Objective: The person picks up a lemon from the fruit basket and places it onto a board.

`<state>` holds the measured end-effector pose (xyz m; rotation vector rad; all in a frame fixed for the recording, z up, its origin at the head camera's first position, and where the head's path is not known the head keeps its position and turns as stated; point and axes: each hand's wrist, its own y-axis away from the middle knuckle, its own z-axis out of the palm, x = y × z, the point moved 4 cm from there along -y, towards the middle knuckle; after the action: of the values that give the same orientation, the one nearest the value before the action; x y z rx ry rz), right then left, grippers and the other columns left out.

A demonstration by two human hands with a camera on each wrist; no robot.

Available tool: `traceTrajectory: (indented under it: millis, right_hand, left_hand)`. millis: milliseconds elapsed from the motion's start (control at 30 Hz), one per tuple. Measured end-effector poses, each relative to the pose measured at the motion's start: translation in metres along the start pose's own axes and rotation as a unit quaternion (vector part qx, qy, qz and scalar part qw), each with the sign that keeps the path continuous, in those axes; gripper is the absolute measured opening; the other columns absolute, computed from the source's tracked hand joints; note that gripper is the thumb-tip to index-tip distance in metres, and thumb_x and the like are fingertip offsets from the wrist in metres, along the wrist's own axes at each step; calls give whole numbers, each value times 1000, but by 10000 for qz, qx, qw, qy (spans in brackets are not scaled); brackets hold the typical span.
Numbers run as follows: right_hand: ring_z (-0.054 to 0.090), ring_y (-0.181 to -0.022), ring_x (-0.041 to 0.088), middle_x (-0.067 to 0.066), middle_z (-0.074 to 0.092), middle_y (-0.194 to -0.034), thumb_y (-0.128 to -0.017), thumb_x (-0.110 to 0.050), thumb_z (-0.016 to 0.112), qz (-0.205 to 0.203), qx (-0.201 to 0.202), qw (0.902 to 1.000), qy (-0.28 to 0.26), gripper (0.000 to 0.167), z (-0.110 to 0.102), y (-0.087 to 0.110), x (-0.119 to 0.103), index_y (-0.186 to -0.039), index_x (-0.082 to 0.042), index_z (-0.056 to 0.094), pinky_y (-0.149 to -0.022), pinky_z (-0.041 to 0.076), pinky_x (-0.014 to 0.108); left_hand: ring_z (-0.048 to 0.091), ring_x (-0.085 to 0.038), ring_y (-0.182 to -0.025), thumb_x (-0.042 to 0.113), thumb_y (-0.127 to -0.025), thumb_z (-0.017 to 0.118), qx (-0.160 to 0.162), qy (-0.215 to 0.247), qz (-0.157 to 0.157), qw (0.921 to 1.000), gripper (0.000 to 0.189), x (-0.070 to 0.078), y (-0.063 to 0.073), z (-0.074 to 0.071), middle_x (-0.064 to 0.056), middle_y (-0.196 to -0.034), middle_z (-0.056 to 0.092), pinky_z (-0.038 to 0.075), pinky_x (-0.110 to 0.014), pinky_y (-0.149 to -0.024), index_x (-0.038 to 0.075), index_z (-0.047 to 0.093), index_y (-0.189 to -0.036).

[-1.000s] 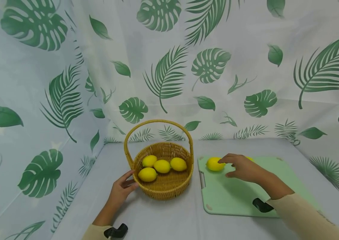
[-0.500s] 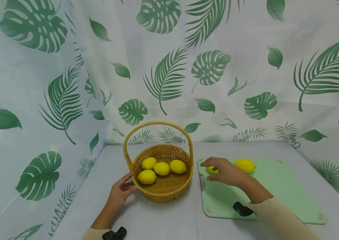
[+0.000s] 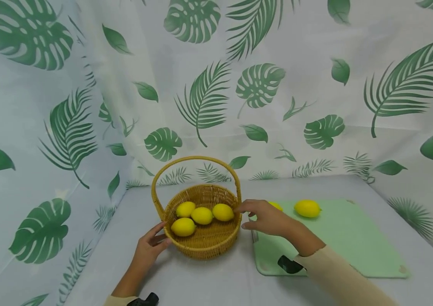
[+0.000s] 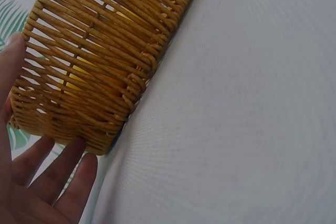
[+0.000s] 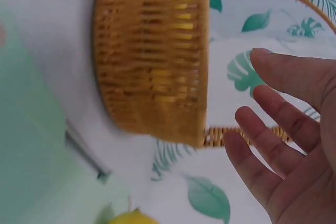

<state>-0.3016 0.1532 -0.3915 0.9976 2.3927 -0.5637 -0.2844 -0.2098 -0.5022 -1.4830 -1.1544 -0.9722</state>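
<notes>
A round wicker basket [image 3: 201, 246] with a tall arched handle stands left of centre in the head view. Several yellow lemons [image 3: 202, 216] lie inside it. My left hand [image 3: 147, 253] is at the basket's left side, its spread fingers [image 4: 68, 177] touching the outer wall. My right hand [image 3: 268, 219] hovers close to the basket's right rim, empty, with loosely bent fingers [image 5: 262, 150] apart from the wicker in the right wrist view. On the light green cutting board [image 3: 335, 242] lie a lemon [image 3: 307, 208] and another lemon [image 3: 276, 205], partly hidden behind my right hand.
A pale cloth covers the table [image 3: 216, 284]. Behind it and to both sides hangs a white curtain [image 3: 216, 127] printed with green leaves. The cutting board's metal-edged slot [image 5: 86, 153] faces the basket.
My right hand has moved left, from over the lemons on the board to the basket's right rim, carrying nothing. My left hand has stayed at the basket. The view has shifted slightly.
</notes>
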Motion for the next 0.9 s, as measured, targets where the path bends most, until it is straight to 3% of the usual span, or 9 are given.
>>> traceTrajectory:
  millis: [200, 333, 567, 733, 900]
  right_hand:
    - [55, -116, 21, -5, 58, -127, -89, -13, 73, 19, -129, 9999, -35, 41, 12, -17, -13, -129, -15, 64, -89, 50, 37]
    - [55, -115, 19, -5, 60, -126, -89, -15, 73, -31, -116, 9999, -33, 39, 19, -30, -17, -128, -15, 65, -92, 49, 40]
    - [57, -113, 24, -5, 60, -125, -90, -17, 73, -36, -268, 9992, -288, 40, 33, -47, -21, -129, -16, 65, -92, 49, 41]
    - [56, -113, 23, -3, 61, -124, -90, -19, 73, 47, -335, 9987, -381, 42, 41, -57, -21, -130, -17, 63, -93, 49, 40]
    - [56, -111, 25, 5, 61, -123, -89, -16, 73, -58, -318, 9983, -491, 42, 47, -66, -21, -129, -9, 62, -92, 49, 41]
  left_hand:
    - [60, -33, -112, 10, -87, 75, -12, -10, 150, 9999, 58, 0, 0, -4, -14, -146, 45, 53, -29, -81, 7, 52, -141]
    - [59, -31, -113, 8, -87, 74, -7, -42, 74, 10000, 58, 3, 1, -5, -14, -146, 43, 52, -27, -81, 7, 52, -141]
    - [58, -37, -112, 6, -88, 73, -166, -103, 188, 9996, 59, 29, 9, -1, -22, -145, 42, 52, -27, -81, -3, 48, -140]
    - [56, -41, -113, 4, -86, 74, -165, -28, 103, 9998, 60, 32, 9, 1, -20, -145, 43, 53, -27, -80, -3, 49, -140]
    - [56, -42, -114, 5, -87, 74, -187, -10, 128, 9997, 60, 30, 8, 3, -20, -146, 42, 53, -27, -81, -2, 49, -141]
